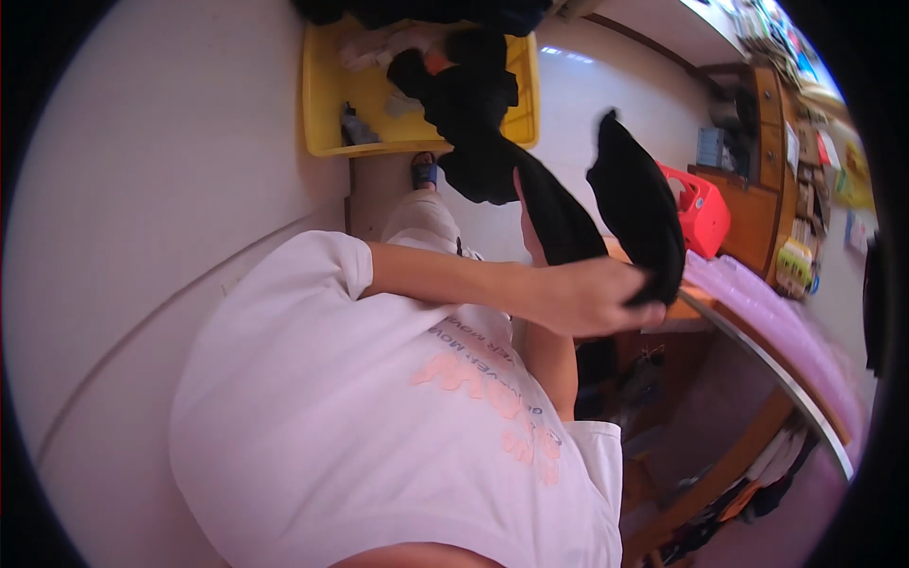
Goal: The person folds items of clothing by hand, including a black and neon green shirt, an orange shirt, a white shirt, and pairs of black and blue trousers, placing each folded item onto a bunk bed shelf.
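Note:
My left hand (603, 298) reaches across my body from the left, blurred, its fingers closed on a black cloth garment (643, 206). One end of the cloth sticks up beyond the hand; another black stretch runs back towards a yellow plastic crate (376, 149). My right arm passes behind the left forearm. Of my right hand (529, 220) only a strip shows beside the black cloth, which hides its fingers, so its grip cannot be made out. Inside the crate lie pale pink cloth (362, 50), a grey item (358, 128) and more black fabric.
A red plastic basket (706, 213) stands on the right near a wooden drawer cabinet (746, 220). Pink-purple plastic sheeting (767, 305) covers a metal-edged table. Clothes (760, 483) hang below right. A white wall (142, 177) rises on the left; a slippered foot (425, 172) is by the crate.

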Tool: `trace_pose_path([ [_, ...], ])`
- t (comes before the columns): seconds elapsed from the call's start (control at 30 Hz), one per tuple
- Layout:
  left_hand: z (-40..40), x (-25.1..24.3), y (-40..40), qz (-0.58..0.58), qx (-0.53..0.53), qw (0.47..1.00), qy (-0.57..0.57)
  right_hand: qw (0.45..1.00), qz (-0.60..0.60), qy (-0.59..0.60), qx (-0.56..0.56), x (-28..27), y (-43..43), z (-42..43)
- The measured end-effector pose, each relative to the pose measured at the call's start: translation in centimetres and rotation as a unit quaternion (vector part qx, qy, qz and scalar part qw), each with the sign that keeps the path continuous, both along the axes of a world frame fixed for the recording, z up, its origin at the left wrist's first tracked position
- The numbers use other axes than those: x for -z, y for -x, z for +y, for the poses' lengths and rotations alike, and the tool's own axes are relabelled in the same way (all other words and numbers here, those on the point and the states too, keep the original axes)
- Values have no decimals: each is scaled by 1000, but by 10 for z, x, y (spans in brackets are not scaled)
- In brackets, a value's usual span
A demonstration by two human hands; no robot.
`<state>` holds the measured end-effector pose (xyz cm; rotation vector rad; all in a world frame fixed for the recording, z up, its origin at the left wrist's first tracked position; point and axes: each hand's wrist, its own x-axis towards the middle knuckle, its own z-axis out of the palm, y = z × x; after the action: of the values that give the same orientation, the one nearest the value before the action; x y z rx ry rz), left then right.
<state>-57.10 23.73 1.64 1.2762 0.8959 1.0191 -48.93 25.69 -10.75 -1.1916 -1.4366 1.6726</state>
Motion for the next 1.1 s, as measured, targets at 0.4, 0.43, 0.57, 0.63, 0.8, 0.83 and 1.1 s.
trace_pose_path([
  [0.4,-56,75,-51,189,53,980,-14,913,329,127,206,-138,-188,-45],
  [0.43,-53,81,-68,187,72,980,-14,927,305,92,197,-128,-198,-36],
  [0.57,-39,102,-121,-144,-119,940,285,966,211,82,124,-65,-274,-28],
  [0.63,-36,69,-129,-324,-115,868,358,971,193,62,128,-59,-290,-61],
  [0.8,-11,116,-103,-511,131,793,305,971,230,67,10,-19,-322,-145],
  [0.83,-10,119,-110,-508,139,792,310,974,200,101,26,-17,-318,-152],
  [1.1,-23,110,-139,-355,-65,863,353,959,112,-53,254,-27,-268,-147],
])
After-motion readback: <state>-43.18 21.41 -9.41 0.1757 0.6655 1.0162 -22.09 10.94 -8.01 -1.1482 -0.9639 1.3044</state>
